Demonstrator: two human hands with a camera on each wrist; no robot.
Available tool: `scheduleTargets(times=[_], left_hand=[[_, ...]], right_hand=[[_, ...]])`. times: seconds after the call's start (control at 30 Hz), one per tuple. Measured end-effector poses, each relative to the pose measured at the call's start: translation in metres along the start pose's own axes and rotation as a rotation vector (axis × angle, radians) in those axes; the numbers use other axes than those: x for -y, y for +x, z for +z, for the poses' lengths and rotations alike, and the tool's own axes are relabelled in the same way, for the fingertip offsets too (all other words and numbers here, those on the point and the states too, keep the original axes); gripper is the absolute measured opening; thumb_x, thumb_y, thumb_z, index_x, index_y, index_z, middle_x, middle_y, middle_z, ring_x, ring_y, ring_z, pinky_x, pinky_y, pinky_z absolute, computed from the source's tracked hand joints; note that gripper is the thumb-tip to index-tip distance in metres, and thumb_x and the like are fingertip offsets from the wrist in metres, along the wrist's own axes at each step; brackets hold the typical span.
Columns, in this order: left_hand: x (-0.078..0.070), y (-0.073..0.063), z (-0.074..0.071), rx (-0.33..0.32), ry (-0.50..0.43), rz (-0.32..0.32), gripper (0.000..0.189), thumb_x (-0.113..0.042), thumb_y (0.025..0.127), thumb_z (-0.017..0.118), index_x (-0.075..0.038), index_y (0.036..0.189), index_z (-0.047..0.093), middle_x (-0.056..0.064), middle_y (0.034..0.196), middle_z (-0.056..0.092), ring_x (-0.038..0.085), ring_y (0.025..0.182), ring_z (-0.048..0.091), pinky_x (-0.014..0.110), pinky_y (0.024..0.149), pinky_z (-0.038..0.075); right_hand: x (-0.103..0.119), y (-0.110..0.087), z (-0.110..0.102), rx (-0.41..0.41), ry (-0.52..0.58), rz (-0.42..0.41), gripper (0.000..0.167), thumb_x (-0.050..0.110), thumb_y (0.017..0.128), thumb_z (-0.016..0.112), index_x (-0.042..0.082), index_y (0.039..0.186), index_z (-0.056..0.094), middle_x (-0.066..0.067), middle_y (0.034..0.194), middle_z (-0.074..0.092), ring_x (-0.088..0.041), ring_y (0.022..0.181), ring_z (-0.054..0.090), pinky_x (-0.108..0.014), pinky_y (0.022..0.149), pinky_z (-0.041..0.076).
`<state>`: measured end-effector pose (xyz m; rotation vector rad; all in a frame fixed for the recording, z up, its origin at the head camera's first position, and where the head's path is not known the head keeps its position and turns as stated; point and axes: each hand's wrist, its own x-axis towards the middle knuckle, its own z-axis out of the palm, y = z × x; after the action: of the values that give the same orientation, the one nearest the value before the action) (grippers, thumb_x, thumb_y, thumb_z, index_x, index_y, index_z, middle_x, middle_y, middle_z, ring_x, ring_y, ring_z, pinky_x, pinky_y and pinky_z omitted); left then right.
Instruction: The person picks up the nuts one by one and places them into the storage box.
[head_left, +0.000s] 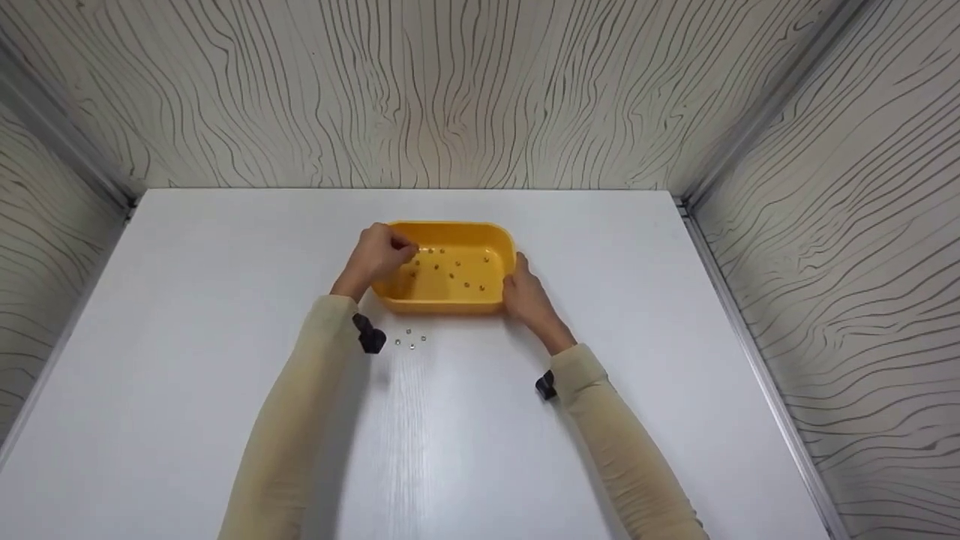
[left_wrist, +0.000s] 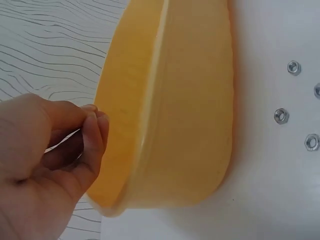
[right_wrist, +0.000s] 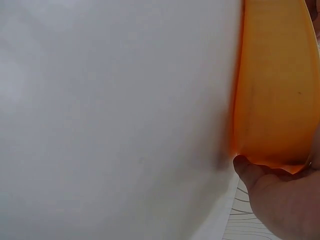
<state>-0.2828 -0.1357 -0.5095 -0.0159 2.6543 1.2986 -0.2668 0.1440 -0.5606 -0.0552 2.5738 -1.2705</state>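
A yellow plastic basin (head_left: 442,307) stands on the white table, with several small metal nuts (head_left: 466,285) scattered over its floor. Above the basin's left end, my left hand (head_left: 377,256) has its thumb and fingertips pinched together on what looks like a nut, mostly hidden by the fingers. The left wrist view shows this left hand (left_wrist: 55,150) beside the basin's rim (left_wrist: 150,110). My right hand (head_left: 531,298) grips the basin's right end. In the right wrist view its thumb (right_wrist: 246,167) presses low on the basin wall; the other fingers are largely out of sight.
Several hex nuts (head_left: 412,346) lie loose on the table (head_left: 480,450) just in front of the basin's left part; the left wrist view shows a nut (left_wrist: 281,116) close up. Patterned panels (head_left: 420,90) wall the table at the back and sides.
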Motion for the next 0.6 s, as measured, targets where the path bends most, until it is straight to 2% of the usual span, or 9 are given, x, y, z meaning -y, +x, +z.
scheduleTargets(times=[0.13,0.27,0.37,0.6], left_hand=[[-0.001,-0.009,0.0,0.019,0.03,0.061,0.026,-0.017,0.102,0.065,-0.001,0.119,0.078,0.016,0.113,0.077,0.022,0.093,0.066,0.034,0.087,0.061],[-0.002,-0.024,0.003,0.024,0.064,0.124,0.026,-0.018,0.102,0.064,-0.002,0.119,0.078,0.014,0.109,0.077,0.023,0.092,0.067,0.035,0.085,0.061],[-0.003,-0.037,0.005,0.018,0.104,0.177,0.024,-0.017,0.103,0.064,-0.003,0.116,0.078,0.013,0.105,0.076,0.023,0.088,0.063,0.034,0.082,0.058],[0.007,-0.07,0.018,0.02,0.189,0.343,0.02,-0.018,0.102,0.066,-0.004,0.11,0.078,0.008,0.097,0.076,0.019,0.081,0.061,0.031,0.075,0.055]], right_hand=[[0.0,0.0,0.0,-0.005,-0.005,-0.003,0.065,0.018,0.11,0.031,0.005,0.168,0.005,-0.018,0.164,0.044,-0.027,0.134,0.056,-0.046,0.125,0.04],[0.0,0.001,0.001,-0.017,0.004,-0.021,0.061,0.017,0.109,0.032,0.008,0.167,0.014,-0.015,0.149,0.057,-0.025,0.115,0.06,-0.043,0.111,0.049],[0.001,0.001,0.001,-0.017,0.01,-0.021,0.059,0.017,0.109,0.032,0.01,0.166,0.017,-0.014,0.143,0.059,-0.025,0.108,0.059,-0.042,0.105,0.05],[0.0,0.002,0.001,-0.003,-0.004,0.0,0.062,0.017,0.11,0.031,0.009,0.168,0.011,-0.016,0.16,0.048,-0.024,0.126,0.055,-0.045,0.122,0.042]])
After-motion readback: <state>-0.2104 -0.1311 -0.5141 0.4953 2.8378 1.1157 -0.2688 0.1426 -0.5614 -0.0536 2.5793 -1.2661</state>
